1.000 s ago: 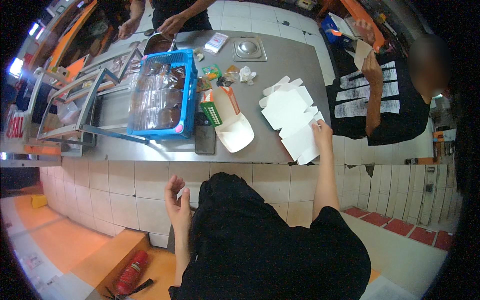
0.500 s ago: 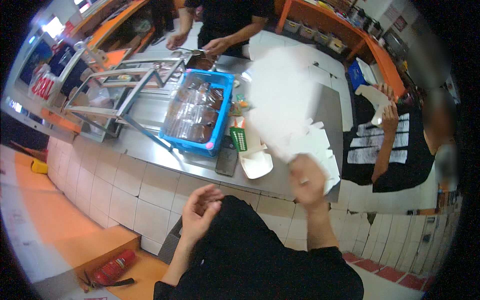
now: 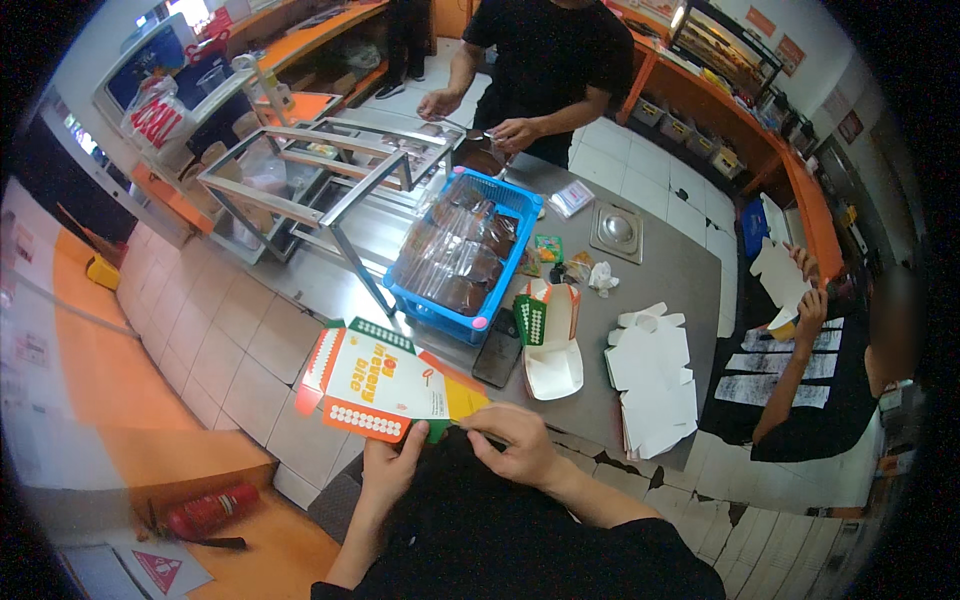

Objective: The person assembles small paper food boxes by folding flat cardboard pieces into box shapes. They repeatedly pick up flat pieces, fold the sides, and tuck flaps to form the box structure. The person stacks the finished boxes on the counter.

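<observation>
A flat, unfolded cardboard food box (image 3: pixel 385 375), printed in white, orange, green and yellow, is held out over the near side of the table. My left hand (image 3: pixel 388 470) grips its lower edge, thumb on the printed face. At its yellow end, the closed fingers of my right hand (image 3: pixel 515 445) pinch the flap. Ahead on the metal table (image 3: pixel 570 425) stands a folded, open box (image 3: pixel 553 370), white inside. A stack of flat white box blanks (image 3: pixel 655 375) lies to its right, and a dark phone (image 3: pixel 498 350) to its left.
A blue basket (image 3: pixel 515 200) holds clear bags of something brown. Left of it stands a metal frame (image 3: pixel 345 235). A person (image 3: pixel 550 70) works across the table; another person (image 3: pixel 790 370) at right holds a box blank. A fire extinguisher (image 3: pixel 212 510) lies at lower left.
The box blank, a white blur in my right hand over the table, has come left and now shows its printed side. My left hand, open before, has taken hold of it. The view has shifted.
</observation>
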The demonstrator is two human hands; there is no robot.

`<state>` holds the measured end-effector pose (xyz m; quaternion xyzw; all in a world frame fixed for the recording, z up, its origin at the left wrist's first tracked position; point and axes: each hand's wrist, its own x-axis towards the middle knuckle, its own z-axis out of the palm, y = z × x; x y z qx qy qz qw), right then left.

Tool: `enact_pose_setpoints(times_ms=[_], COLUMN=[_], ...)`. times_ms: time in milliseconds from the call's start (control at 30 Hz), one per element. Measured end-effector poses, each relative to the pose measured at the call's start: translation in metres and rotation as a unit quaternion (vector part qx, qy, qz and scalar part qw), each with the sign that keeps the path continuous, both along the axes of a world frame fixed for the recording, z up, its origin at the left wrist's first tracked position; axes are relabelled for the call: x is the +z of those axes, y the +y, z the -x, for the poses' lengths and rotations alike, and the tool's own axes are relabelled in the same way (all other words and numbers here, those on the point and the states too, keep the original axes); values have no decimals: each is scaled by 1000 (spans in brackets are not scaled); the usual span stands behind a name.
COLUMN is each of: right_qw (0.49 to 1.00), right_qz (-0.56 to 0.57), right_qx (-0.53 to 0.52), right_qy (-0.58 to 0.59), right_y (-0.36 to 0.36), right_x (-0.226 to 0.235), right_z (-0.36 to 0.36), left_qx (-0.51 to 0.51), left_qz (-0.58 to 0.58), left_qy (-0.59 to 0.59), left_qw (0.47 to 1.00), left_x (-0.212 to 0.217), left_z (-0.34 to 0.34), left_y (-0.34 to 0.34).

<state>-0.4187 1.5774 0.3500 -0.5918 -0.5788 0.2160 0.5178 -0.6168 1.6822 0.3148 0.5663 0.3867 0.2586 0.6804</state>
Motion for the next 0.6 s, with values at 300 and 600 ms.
enact_pose_setpoints(times_ms=[300,600], right_qw=[988,994], right_qz=[11,-17], right_qx=[-30,10], right_qy=[151,106], right_y=[16,21], right_x=[3,5], right_z=[29,24], left_qx=[121,106], left_qz=[3,17], left_qy=[-17,-22], left_qw=[992,994], left_x=[6,-1], left_z=[2,21], left_y=[-7,-12])
